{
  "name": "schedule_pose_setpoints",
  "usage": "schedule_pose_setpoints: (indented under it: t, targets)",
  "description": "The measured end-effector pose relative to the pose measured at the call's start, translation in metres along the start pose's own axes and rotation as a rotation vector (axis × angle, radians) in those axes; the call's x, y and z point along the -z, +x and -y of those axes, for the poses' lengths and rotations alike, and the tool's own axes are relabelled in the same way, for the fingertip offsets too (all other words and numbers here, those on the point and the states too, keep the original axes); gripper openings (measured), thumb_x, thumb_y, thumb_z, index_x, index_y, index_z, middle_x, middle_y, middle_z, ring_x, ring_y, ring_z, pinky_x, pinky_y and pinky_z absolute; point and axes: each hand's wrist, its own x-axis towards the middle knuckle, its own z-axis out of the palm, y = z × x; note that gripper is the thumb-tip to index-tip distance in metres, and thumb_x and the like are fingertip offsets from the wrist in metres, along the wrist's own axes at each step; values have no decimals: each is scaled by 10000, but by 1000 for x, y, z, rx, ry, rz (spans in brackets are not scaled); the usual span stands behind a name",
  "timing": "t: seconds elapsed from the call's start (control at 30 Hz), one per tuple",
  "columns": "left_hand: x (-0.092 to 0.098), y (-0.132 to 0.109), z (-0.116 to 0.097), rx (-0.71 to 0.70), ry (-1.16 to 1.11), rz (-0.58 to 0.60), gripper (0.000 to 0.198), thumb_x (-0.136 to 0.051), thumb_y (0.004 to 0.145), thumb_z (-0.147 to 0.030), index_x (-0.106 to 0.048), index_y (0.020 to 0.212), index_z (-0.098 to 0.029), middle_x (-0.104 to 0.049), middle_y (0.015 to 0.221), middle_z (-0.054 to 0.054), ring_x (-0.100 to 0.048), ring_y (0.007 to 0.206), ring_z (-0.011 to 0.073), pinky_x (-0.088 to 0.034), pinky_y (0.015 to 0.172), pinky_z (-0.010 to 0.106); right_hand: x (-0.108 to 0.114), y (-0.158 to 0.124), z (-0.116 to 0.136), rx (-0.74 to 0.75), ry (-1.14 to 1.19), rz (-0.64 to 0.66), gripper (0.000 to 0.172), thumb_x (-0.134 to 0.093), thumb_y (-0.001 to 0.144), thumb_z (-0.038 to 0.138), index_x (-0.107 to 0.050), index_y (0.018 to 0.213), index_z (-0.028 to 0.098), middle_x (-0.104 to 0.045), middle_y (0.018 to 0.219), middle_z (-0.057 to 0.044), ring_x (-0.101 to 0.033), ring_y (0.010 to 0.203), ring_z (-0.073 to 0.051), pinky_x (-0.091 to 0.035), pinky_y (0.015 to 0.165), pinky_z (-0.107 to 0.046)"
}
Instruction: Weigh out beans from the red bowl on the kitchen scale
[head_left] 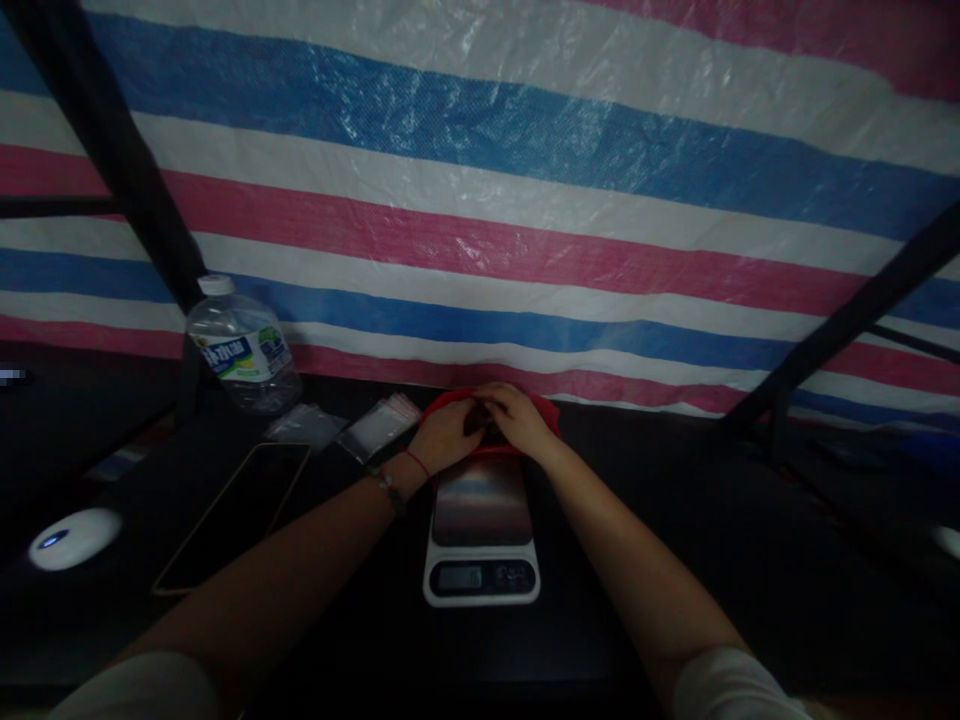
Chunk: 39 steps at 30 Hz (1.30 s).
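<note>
Scale [480,530] centre of table [675,560]. Container [553,412] just behind scale. Left hand [450,432] and right hand [521,415] meet over container. Phone [236,515] left of scale. Bags [379,425] behind phone. Bottle [241,345] further back left. Tarp [480,200] behind everything.

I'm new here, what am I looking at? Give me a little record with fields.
left hand: over the red bowl, touching the other hand
right hand: over the same bowl
scale: just in front of the bowl
left of the scale: phone, small bags, bottle
backdrop: striped tarp
</note>
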Motion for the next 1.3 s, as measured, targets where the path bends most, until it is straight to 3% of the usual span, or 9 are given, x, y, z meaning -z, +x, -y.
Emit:
schedule_pose_setpoints:
  t: [0.17, 0.4, 0.53, 0.63, 0.77, 1.03, 1.23, 1.3]
  targets:
    - [0, 0, -1, 8, -11, -42, 320, -569, 803, -242, -585, 1116, -178, -667, 1099, 86, -623, 1023, 230, -483, 934, 371, 1, -1, -2, 5, 9, -38, 427, -370, 816, 11, -671, 1068, 177, -664, 1098, -71, -585, 1051, -153, -436, 976, -321]
    - [-1, -1, 2, 52, 5, -64, 309, -577, 781, -244, -550, 1081, -176, -666, 1033, 82, -632, 979, 230, -496, 872, 351, 5, 1, -2, -142, -127, 3, 420, -412, 780, 2, -684, 1048, 177, -692, 1065, -60, -614, 988, -162, -458, 931, -318]
    - [1, 0, 1, 55, 21, -92, 296, -564, 792, -252, -531, 1077, -179, -660, 1008, 78, -628, 946, 228, -494, 841, 347, 6, -1, 0, -209, -293, 144, 349, -442, 799, 30, -709, 976, 169, -711, 1017, -67, -632, 967, -177, -453, 910, -292]
    - [3, 0, 0, 75, 52, -120, 281, -564, 784, -239, -532, 1056, -172, -653, 1005, 85, -618, 958, 233, -484, 856, 353, 3, -5, 0, -189, -344, 318, 275, -542, 825, 145, -688, 1059, 160, -700, 1072, -98, -638, 978, -205, -461, 873, -289]
    - [3, 0, 1, 61, 116, -124, 260, -562, 772, -219, -542, 1026, -170, -643, 1015, 91, -598, 995, 245, -465, 894, 369, -2, -8, -3, -187, -389, 398, 346, -632, 799, 221, -653, 1132, 131, -671, 1141, -143, -620, 1038, -236, -458, 878, -301]
    - [5, -1, -4, 52, 161, -90, 220, -559, 769, -214, -551, 984, -174, -639, 1009, 94, -599, 974, 251, -465, 897, 378, 3, -3, -7, -203, -456, 330, 251, -581, 782, 86, -734, 954, 185, -729, 977, -76, -653, 938, -209, -454, 851, -279]
    - [3, -2, -3, 1, 113, -99, 302, -575, 772, -219, -570, 1070, -169, -644, 1064, 96, -598, 1026, 251, -457, 948, 382, 7, 1, -4, -186, -298, 58, 193, -606, 808, 130, -732, 935, 203, -720, 970, -48, -633, 936, -188, -452, 891, -305]
    - [1, -2, -2, -34, 76, -102, 328, -567, 782, -214, -569, 1107, -164, -646, 1086, 95, -601, 1035, 244, -461, 953, 376, 6, 1, -2, -158, -224, 26, 191, -612, 797, 107, -724, 919, 202, -714, 948, -43, -630, 917, -182, -457, 885, -317]
